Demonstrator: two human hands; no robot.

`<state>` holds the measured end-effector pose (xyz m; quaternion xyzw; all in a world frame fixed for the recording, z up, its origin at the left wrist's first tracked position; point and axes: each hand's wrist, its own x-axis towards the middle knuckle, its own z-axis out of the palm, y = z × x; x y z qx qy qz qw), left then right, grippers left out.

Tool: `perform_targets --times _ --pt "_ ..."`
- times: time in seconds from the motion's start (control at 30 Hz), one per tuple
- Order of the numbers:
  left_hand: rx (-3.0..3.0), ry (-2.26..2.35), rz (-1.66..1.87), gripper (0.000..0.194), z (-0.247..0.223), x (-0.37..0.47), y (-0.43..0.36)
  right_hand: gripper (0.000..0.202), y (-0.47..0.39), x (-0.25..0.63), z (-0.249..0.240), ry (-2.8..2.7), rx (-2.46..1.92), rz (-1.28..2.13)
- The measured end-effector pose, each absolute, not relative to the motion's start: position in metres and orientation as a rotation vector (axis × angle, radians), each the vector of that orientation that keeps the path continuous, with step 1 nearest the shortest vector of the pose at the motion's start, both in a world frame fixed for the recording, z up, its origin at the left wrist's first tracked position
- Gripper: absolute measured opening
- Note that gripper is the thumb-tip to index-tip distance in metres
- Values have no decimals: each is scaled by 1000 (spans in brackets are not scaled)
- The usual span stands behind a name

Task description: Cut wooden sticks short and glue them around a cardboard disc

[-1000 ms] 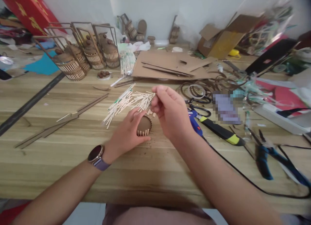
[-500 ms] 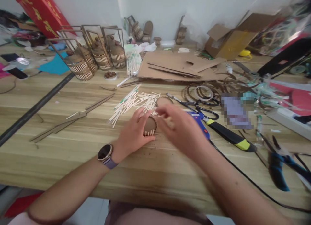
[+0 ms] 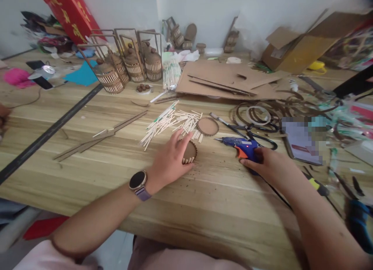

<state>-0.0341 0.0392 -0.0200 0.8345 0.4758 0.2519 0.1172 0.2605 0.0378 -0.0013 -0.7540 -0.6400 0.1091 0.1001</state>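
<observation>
A small white dish (image 3: 143, 93) holds round brown beads (image 3: 142, 87) on the far side of a wooden table (image 3: 163, 211), just right of barrel-shaped models (image 3: 109, 80) with tall frames. Pale sticks fill a clear plastic bag (image 3: 171, 76) beside a sheet of cardboard (image 3: 204, 74); at far right, a cardboard box (image 3: 279, 60) stands with its flaps open, its contents hard to make out. Near the centre, the left hand (image 3: 170, 159) curves around the left side of a round brown base (image 3: 189, 151), thumb and fingers spread but clamped about its edge, where short pegs (image 3: 189, 160) stand along the near rim. The right hand (image 3: 266, 165), well apart, closes on the handle of a blue glue gun (image 3: 246, 146), its nozzle pointing left. Between them and farther back lies a round brown ring (image 3: 208, 126), touching a pile of loose sticks (image 3: 163, 124).
</observation>
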Motion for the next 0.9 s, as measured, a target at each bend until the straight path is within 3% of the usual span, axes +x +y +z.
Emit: perform_targets --times 0.1,0.3,0.43,0.6,0.9 --pt "2435 1377 757 91 -21 -34 40 27 37 262 8 -1755 -2270 599" --pt "2424 1366 743 91 -21 -35 41 34 23 248 27 -1286 -1710 1286" --pt "2430 1341 741 90 -21 -37 40 37 19 230 20 -1350 -1520 1646" --pt "2421 1310 752 91 -20 -38 40 44 13 224 3 -1531 -1611 1477" --pt "2368 1314 717 86 -18 -37 39 33 10 212 11 -1944 -1487 1151"
